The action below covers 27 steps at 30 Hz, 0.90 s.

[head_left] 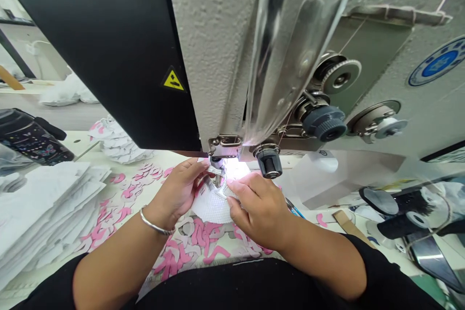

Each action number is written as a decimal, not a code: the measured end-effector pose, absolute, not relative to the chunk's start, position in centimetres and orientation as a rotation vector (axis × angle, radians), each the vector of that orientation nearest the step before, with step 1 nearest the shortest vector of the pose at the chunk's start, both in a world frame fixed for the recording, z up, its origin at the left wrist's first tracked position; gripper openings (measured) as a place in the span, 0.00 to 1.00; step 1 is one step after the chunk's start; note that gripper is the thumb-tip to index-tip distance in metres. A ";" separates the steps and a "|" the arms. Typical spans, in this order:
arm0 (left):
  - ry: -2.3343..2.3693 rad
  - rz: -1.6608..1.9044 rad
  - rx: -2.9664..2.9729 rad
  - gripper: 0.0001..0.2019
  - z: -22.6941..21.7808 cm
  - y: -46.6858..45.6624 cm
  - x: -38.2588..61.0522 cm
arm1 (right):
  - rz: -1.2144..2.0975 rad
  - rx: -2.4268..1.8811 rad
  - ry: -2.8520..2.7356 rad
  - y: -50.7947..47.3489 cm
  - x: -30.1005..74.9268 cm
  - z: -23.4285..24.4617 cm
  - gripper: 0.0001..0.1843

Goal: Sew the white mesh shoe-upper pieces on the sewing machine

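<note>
A white textured fabric piece (210,207) with a pale grey trim lies under the needle area of a sewing machine (214,48), lit by a bright lamp. My left hand (181,186) pinches the trim at the piece's upper left edge, close to the presser foot. On the other side, my right hand (259,208) grips the right edge of the same piece between thumb and fingers. A silver bangle (154,225) sits on my left wrist. The needle itself is lost in the glare.
Pink and white cut scraps (178,252) litter the table around the work. Stacked white sheets (47,213) lie at left, with a dark patterned bottle (32,138) behind. Black thread spools (403,225), a phone-like dark slab (436,256) and blue-handled snips (295,208) are at right.
</note>
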<state>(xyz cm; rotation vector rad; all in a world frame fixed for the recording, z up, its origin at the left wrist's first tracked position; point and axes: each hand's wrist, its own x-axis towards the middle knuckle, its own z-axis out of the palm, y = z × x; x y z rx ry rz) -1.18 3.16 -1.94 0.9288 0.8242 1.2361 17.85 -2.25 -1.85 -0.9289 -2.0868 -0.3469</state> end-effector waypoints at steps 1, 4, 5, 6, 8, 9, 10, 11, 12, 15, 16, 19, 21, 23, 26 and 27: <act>0.825 1.238 0.925 0.10 -2.0 3.3 -1.1 | -0.338 -0.921 -2.089 -2.3 17.8 -1.9 0.12; 0.833 1.236 0.908 0.09 -2.4 3.7 -1.1 | -0.332 -0.904 -2.087 -2.3 17.7 -1.9 0.13; 0.827 1.231 0.904 0.09 -2.5 3.7 -1.1 | -0.332 -0.900 -2.086 -2.3 17.7 -1.9 0.13; 0.817 1.224 0.905 0.09 -2.6 3.7 -1.1 | -0.332 -0.898 -2.087 -2.3 17.7 -1.9 0.13; 0.791 1.202 0.917 0.09 -2.7 3.7 -1.1 | -0.329 -0.895 -2.093 -2.2 17.7 -2.0 0.13; 0.778 1.194 0.925 0.10 -2.8 3.7 -1.1 | -0.326 -0.893 -2.096 -2.1 17.7 -2.0 0.13; 0.766 1.189 0.929 0.10 -2.8 3.6 -1.1 | -0.324 -0.888 -2.100 -2.1 17.7 -2.1 0.14; 0.757 1.182 0.928 0.10 -2.8 3.6 -1.1 | -0.323 -0.881 -2.104 -2.1 17.7 -2.1 0.14; 0.749 1.177 0.923 0.10 -2.8 3.6 -1.0 | -0.322 -0.875 -2.106 -2.1 17.7 -2.1 0.15; 0.740 1.179 0.912 0.10 -2.8 3.5 -1.0 | -0.314 -0.868 -2.114 -2.0 17.8 -2.2 0.16; 0.739 1.180 0.913 0.09 -2.9 3.5 -1.0 | -0.308 -0.871 -2.116 -2.0 17.8 -2.2 0.16; 0.735 1.182 0.923 0.09 -2.9 3.5 -1.0 | -0.296 -0.885 -2.114 -2.0 17.8 -2.2 0.16; 0.738 1.177 0.929 0.10 -3.0 3.4 -1.0 | -0.298 -0.889 -2.108 -2.1 17.8 -2.2 0.16; 0.752 1.183 0.943 0.10 -3.0 3.4 -1.0 | -0.306 -0.880 -2.101 -2.1 17.8 -2.1 0.15; 0.831 1.167 1.031 0.11 -2.8 3.1 -1.6 | -0.311 -0.871 -2.093 -2.0 17.8 -2.0 0.14; 0.881 1.128 1.085 0.12 -2.5 3.0 -2.0 | -0.305 -0.877 -2.095 -2.0 17.9 -2.0 0.14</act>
